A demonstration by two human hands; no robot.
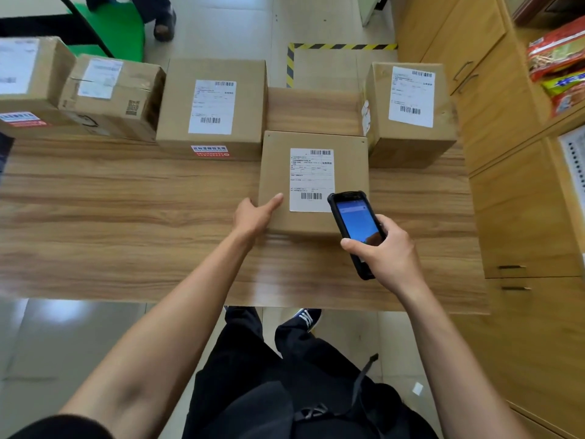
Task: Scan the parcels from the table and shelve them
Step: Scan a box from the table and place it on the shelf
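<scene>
Handheld scanner held over the nearest parcel on a wood-grain table.
The right hand (387,251) grips a black rugged handheld scanner (357,228), its lower end hidden in the palm; the left hand (253,215) holds the near-left corner of a flat square cardboard parcel (278,172), thumb on top, fingers hidden behind the edge. This parcel's white shipping label (311,180) is too small to read. Five cardboard parcels lie on the wood-grain laminate table (126,223); the far-left one (28,87) is cut off by the frame.
</scene>
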